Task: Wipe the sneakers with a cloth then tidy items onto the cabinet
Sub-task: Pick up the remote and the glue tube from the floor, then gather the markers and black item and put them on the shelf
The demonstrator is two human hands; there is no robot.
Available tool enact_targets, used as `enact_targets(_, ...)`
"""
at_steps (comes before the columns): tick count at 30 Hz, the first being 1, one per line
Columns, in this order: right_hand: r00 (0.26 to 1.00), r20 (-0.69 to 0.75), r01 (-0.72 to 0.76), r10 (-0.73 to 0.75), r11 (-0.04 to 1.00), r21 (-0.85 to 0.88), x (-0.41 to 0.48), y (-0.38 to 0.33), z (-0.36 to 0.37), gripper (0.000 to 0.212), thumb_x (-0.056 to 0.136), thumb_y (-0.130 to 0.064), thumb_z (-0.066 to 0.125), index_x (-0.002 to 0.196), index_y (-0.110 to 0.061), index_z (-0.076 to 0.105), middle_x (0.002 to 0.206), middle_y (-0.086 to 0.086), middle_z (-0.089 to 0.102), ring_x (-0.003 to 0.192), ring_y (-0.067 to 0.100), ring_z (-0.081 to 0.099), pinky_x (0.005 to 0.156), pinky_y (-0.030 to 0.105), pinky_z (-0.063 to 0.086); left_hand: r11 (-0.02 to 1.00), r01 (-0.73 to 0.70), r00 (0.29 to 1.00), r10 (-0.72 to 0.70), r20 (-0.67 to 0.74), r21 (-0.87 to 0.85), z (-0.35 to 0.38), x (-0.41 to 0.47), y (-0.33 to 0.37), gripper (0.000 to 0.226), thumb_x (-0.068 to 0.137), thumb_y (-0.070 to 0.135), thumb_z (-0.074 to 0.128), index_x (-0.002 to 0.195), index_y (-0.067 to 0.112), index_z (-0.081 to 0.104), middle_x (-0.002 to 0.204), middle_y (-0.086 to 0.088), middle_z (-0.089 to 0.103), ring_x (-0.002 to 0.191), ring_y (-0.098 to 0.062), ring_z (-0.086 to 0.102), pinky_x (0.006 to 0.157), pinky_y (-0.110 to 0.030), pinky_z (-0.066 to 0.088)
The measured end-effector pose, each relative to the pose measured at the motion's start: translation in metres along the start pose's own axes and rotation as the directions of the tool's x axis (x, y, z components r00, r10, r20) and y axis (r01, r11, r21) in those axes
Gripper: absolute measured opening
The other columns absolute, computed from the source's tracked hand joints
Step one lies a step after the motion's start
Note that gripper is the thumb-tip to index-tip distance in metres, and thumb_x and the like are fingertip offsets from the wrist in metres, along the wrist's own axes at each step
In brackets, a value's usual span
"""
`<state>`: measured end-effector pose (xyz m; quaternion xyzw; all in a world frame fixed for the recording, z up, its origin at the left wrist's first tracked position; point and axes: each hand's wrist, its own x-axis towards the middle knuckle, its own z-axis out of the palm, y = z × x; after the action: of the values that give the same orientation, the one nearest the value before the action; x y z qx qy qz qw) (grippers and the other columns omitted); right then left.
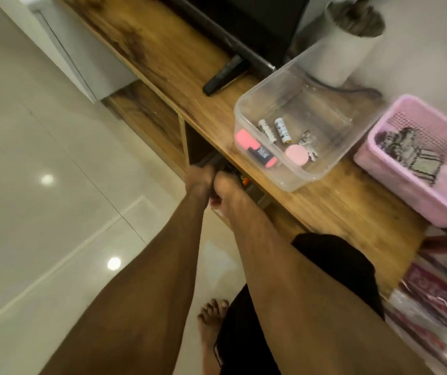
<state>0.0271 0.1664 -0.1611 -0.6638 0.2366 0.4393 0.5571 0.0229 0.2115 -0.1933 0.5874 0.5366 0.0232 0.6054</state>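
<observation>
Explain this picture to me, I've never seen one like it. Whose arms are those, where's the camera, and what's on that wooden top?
There is no machine here. A person wears the camera on their head, so it looks down along their two bare arms. The left hand and right hand reach together into the open space under the wooden cabinet top; what they hold is hidden. On the top sit a clear plastic box with two batteries, a pink highlighter, a pink disc and keys, a pink basket, and a dark remote.
</observation>
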Motion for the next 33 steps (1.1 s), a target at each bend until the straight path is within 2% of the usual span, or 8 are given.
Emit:
enact_targets(4,0.984,-0.051,0.161,-0.168,0.979,-0.122,-0.064,0.001,-0.01,0.013,0.096,-0.019,0.055,0.104,-0.01,0.059,0.089,0.009,0.067,0.075,0.018,0.064,0.085,0.039,0.058,0.993,-0.117,0.993,0.117,-0.023,0.0,-0.041,-0.05,0.015,0.007,0.077,0.024,0.061,0.073,0.019,0.062,0.082,-0.008,0.067,0.087,-0.033,0.067,0.081,-0.052,0.058)
enact_targets(8,0.925,0.006,0.37,-0.381,0.894,-0.252,-0.136,-0.005,-0.034,0.021,0.097,-0.015,0.054,0.077,-0.013,0.056,0.074,0.004,0.063,0.065,0.012,0.061,0.067,0.029,0.057,0.958,-0.281,0.96,0.279,-0.039,-0.066,-0.063,-0.116,0.041,0.012,0.083,0.021,0.062,0.071,0.017,0.059,0.075,-0.005,0.065,0.081,-0.03,0.066,0.079,-0.05,0.058)
enact_targets(10,0.853,0.016,0.51,-0.522,0.824,-0.246,-0.168,-0.006,-0.055,0.019,0.095,-0.015,0.056,0.078,-0.012,0.063,0.075,0.006,0.069,0.07,0.019,0.068,0.07,0.038,0.062,0.92,-0.374,0.927,0.375,-0.012,-0.116,-0.064,-0.15,0.056,0.015,0.084,0.015,0.059,0.069,0.017,0.055,0.07,-0.005,0.061,0.071,-0.026,0.061,0.067,-0.039,0.058)
enact_targets(13,0.736,-0.086,0.66,-0.672,0.74,-0.129,-0.21,-0.014,-0.098,0.014,0.092,-0.015,0.061,0.08,-0.016,0.068,0.083,0.007,0.074,0.077,0.024,0.073,0.07,0.041,0.062,0.851,-0.492,0.857,0.511,0.07,-0.181,-0.049,-0.208,0.082,0.02,0.086,0.014,0.058,0.068,0.021,0.053,0.064,-0.001,0.054,0.059,-0.018,0.05,0.051,-0.027,0.043)
enact_targets(17,0.615,-0.283,0.76,-0.736,0.649,-0.035,-0.259,-0.015,-0.182,0.01,0.091,-0.01,0.064,0.082,-0.009,0.068,0.083,0.017,0.073,0.072,0.037,0.071,0.057,0.038,0.056,0.769,-0.62,0.698,0.631,0.339,-0.153,0.01,-0.299,0.098,0.019,0.086,0.013,0.058,0.07,0.022,0.055,0.064,-0.002,0.057,0.058,-0.021,0.055,0.046,-0.026,0.045)
enact_targets(22,0.48,-0.567,0.809,-0.67,0.587,-0.009,-0.311,0.032,-0.317,0.009,0.089,-0.009,0.066,0.081,-0.012,0.068,0.078,0.013,0.07,0.068,0.027,0.066,0.058,0.032,0.053,0.744,-0.621,0.467,0.603,0.647,-0.246,0.093,-0.408,0.077,0.017,0.082,0.012,0.058,0.07,0.023,0.056,0.057,0.001,0.056,0.044,-0.013,0.051,0.039,-0.022,0.043)
enact_targets(27,0.294,-0.844,0.809,-0.448,0.587,-0.03,-0.371,0.104,-0.427,0.008,0.076,-0.015,0.065,0.074,-0.02,0.071,0.082,0.011,0.075,0.078,0.029,0.071,0.077,0.051,0.06,0.706,-0.661,0.185,0.482,0.856,-0.254,0.168,-0.517,0.021,0.017,0.092,0.013,0.056,0.079,0.024,0.058,0.064,-0.003,0.056,0.04,-0.009,0.05,0.037,-0.022,0.042)
enact_targets(33,0.242,-0.958,0.823,-0.152,0.555,0.12,-0.427,0.212,-0.512,0.011,0.086,-0.003,0.059,0.088,-0.004,0.07,0.074,0.011,0.069,0.063,0.022,0.065,0.064,0.041,0.059,0.686,-0.707,-0.041,0.206,0.978,-0.174,0.232,-0.62,-0.068,0.007,0.096,0.022,0.054,0.091,0.02,0.06,0.072,-0.006,0.064,0.052,-0.016,0.057,0.045,-0.028,0.046)
